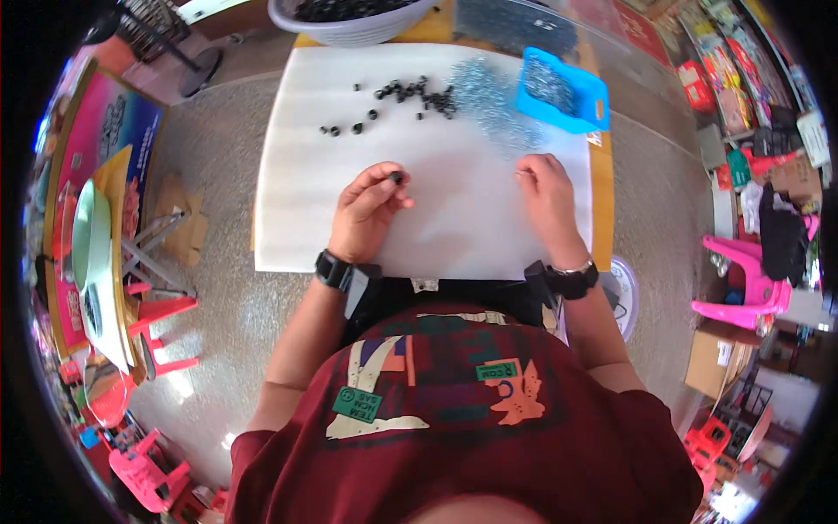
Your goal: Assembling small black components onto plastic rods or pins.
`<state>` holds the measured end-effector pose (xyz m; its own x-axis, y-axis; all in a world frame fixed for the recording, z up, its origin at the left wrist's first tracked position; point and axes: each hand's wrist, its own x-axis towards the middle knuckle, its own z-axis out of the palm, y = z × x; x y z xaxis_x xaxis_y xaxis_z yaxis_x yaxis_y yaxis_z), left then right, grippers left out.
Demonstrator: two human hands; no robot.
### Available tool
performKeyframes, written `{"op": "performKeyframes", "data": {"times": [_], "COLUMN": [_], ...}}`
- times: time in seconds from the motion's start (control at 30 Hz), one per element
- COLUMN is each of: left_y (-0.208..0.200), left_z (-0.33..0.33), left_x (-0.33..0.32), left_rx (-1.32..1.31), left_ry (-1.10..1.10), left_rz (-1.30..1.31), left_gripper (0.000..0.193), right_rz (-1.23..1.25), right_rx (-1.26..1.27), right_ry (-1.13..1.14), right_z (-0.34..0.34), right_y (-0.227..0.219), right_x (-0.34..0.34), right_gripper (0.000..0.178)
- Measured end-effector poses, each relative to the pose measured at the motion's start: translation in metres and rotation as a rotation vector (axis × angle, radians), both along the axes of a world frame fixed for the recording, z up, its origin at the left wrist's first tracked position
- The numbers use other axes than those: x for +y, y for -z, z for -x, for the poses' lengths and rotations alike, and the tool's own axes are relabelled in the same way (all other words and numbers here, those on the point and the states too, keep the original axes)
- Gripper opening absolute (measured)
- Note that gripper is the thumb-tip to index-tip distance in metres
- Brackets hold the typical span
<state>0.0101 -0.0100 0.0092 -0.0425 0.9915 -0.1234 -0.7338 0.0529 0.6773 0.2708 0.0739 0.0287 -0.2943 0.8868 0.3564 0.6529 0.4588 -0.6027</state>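
Observation:
Between the thumb and fingertips of my left hand (367,210) is a small black knob-like piece (395,177), held just above the white sheet on the table (305,201). My right hand (550,196) is pinched closed over the sheet's right side; whatever its fingertips hold is too small to make out. Beyond my hands lie loose black knob-like pieces (406,90), some bunched together and a few scattered to the left. A spread of small shiny silvery pieces (491,100) touches the right end of that group.
A blue plastic basket (589,121) at the far right holds more silvery pieces. At the far edge stands a pale basin (353,31) full of black pieces, beside a clear bag-like container (515,26) of grey pieces. Pink stools (742,284) and shelves flank the table.

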Motion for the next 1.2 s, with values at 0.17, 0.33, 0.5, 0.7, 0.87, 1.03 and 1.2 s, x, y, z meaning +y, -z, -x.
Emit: {"op": "performKeyframes", "data": {"times": [0.17,0.33,0.5,0.7,0.87,1.03,1.2], "left_y": [0.002,0.003,0.005,0.005,0.0,0.001,0.001], "left_z": [0.003,0.006,0.005,0.004,0.007,0.006,0.006], "left_x": [-0.001,-0.001,-0.002,-0.002,-0.004,-0.002,0.001], "left_rx": [-0.013,-0.07,-0.052,-0.006,0.03,-0.036,-0.045], "left_ry": [0.042,0.053,0.068,0.112,0.175,0.082,0.075], "left_rz": [0.006,-0.003,0.026,0.013,0.016,0.036,0.028], "left_gripper": [0.022,0.023,0.025,0.025,0.024,0.023,0.022], "right_rz": [0.339,0.333,0.144,0.523,0.623,0.304,-0.144], "right_rx": [0.287,0.337,0.224,0.352,0.225,0.195,-0.142], "right_ry": [-0.191,-0.351,-0.441,-0.444,-0.46,-0.412,-0.286], "right_z": [0.048,0.107,0.121,0.116,0.107,0.111,0.128], "right_y": [-0.031,-0.047,-0.044,-0.049,-0.046,-0.03,-0.012], "right_x": [-0.012,-0.025,-0.027,-0.027,-0.013,0.017,0.059], "right_gripper": [0.01,0.009,0.004,0.012,0.016,0.011,0.005]}}
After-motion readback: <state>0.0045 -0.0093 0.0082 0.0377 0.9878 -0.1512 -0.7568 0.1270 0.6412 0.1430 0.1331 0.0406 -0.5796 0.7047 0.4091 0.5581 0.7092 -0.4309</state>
